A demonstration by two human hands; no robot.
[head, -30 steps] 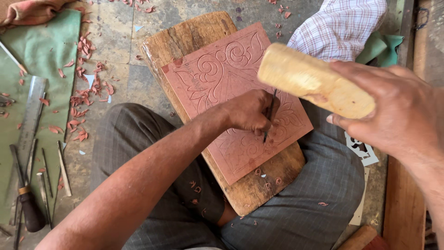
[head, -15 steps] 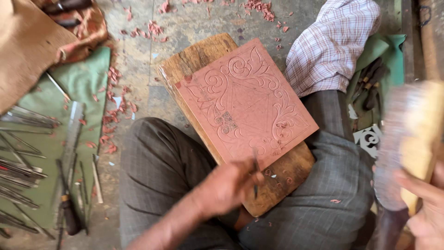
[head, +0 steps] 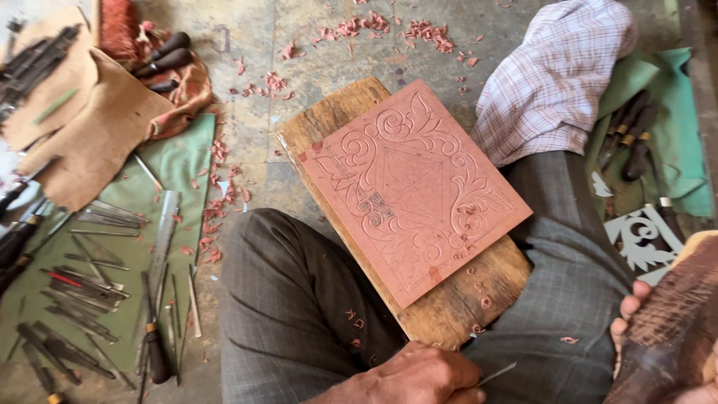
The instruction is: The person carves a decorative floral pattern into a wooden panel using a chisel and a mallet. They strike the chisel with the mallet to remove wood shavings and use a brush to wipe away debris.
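Two hands: we see our left hand (head: 419, 374) closed on a thin metal chisel (head: 497, 373), our right hand (head: 636, 314) gripping a dark wooden mallet (head: 673, 337).
Panel: one reddish carved panel (head: 415, 191), with scrolls round a central diamond, rests on a wooden board (head: 479, 288) across our lap, clear of both hands.
Floor: concrete floor (head: 314, 45) strewn with red shavings (head: 217, 209).
Left side: green cloth (head: 179, 161) bearing many carving tools (head: 90, 277).
Right side: checked cloth (head: 553, 82).

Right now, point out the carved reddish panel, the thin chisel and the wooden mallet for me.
Carved reddish panel (head: 415, 191): head view, on the panel's incised middle.
Thin chisel (head: 497, 372): head view, on the bare metal blade beyond the left hand (head: 419, 378).
Wooden mallet (head: 673, 337): head view, on its dark worn head beside the right hand (head: 630, 318).
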